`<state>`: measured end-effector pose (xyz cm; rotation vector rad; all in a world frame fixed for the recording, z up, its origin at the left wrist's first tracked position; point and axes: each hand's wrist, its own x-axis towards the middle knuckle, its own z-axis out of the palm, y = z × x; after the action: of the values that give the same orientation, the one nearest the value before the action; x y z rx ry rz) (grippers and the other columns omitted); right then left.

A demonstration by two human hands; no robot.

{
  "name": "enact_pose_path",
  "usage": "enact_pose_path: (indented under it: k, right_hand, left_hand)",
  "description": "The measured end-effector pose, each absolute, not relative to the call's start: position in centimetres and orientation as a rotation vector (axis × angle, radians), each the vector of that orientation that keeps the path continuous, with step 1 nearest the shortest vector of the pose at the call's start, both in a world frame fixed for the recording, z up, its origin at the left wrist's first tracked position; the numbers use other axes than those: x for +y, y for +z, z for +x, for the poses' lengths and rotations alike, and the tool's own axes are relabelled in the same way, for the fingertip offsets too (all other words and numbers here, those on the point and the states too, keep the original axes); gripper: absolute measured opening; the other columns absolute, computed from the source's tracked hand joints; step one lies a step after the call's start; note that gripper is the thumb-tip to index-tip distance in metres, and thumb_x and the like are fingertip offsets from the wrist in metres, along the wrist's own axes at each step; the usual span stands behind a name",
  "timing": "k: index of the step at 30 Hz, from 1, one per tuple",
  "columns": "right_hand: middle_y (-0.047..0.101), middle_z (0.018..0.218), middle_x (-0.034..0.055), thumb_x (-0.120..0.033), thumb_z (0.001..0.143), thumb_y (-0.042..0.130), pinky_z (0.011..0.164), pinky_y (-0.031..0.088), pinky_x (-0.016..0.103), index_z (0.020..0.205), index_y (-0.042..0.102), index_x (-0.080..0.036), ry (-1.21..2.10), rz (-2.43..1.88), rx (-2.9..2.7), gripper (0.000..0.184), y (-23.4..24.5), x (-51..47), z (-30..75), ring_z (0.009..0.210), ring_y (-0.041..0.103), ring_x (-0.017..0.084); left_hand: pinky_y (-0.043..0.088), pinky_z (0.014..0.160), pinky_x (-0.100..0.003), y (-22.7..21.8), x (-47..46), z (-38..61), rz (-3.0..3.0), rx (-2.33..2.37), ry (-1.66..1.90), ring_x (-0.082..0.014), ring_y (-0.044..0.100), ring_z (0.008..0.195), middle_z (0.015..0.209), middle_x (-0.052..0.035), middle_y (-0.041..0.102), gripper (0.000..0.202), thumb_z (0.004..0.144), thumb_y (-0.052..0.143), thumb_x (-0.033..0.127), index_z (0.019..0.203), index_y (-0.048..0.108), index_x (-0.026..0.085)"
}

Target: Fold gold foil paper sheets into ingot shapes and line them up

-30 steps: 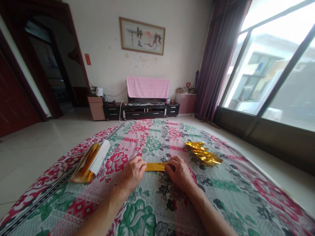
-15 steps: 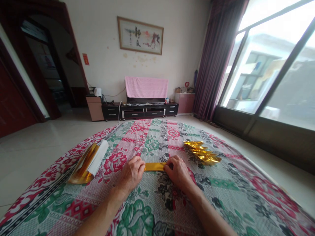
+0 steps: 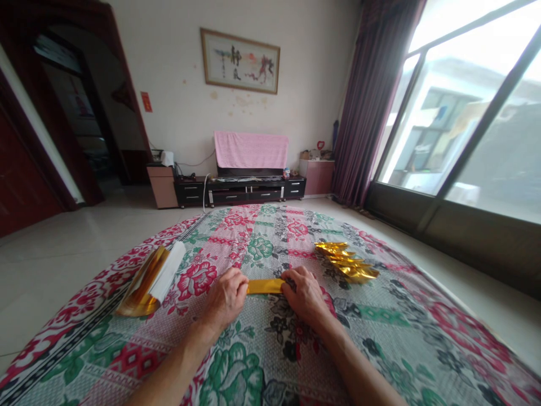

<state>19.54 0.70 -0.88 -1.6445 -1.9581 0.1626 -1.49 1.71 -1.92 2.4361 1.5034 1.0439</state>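
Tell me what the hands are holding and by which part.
A folded gold foil strip: the left hand grips its left end, the right hand its right end.

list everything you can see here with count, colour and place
cloth: 1, multicoloured floral, foreground
strip: 1, gold, centre of cloth
sheets: uncountable, gold and white, left on cloth
folded foil: several, gold, right on cloth
cabinet: 1, black, by back wall
cover: 1, pink, above cabinet
cupboards: 2, pinkish, flanking cabinet
oddments: several, mixed, atop cabinet, cupboards
picture: 1, gold-framed white, on wall
tag: 1, red, left of picture
curtain: 1, purple, beside window
window: 1, dark-framed, right
door: 1, red, far left
floor: 1, pale, around cloth
left hand: 1, bare, on strip's left end
right hand: 1, bare, on strip's right end
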Motion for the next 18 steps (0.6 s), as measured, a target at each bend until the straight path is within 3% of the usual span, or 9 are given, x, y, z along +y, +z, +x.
enact_pose_path:
  k: [9,14,18]
  right_hand:
    - [0.057,0.091,0.0037,-0.023,0.079,0.051,0.079,0.034,0.026,0.089,0.066,-0.023,0.133,-1.668,-1.963,0.018,-0.79,0.73,19.4,0.086,0.051,0.016]
    - [0.055,0.091,0.0039,-0.023,0.078,0.051,0.077,0.033,0.026,0.092,0.065,-0.024,0.108,-1.676,-1.968,0.02,-1.02,0.99,19.34,0.084,0.05,0.016]
    - [0.055,0.089,0.0038,-0.022,0.076,0.051,0.075,0.033,0.026,0.087,0.065,-0.023,0.081,-1.699,-1.973,0.017,-0.77,0.97,19.14,0.083,0.049,0.016]
  left_hand:
    - [0.045,0.078,-0.028,-2.28,2.03,-1.45,2.423,1.536,1.03,-0.0143,0.055,0.079,0.082,-0.0028,0.056,0.018,0.082,0.042,0.015,0.077,0.059,0.019]
    - [0.045,0.077,-0.028,-2.34,2.07,-1.36,2.44,1.584,1.018,-0.0157,0.055,0.082,0.089,-0.0055,0.056,0.02,0.081,0.041,0.014,0.09,0.058,0.017]
    - [0.044,0.079,-0.029,-2.31,2.07,-1.29,2.486,1.579,0.998,-0.0159,0.055,0.083,0.086,-0.0053,0.055,0.019,0.082,0.04,0.014,0.082,0.058,0.017]
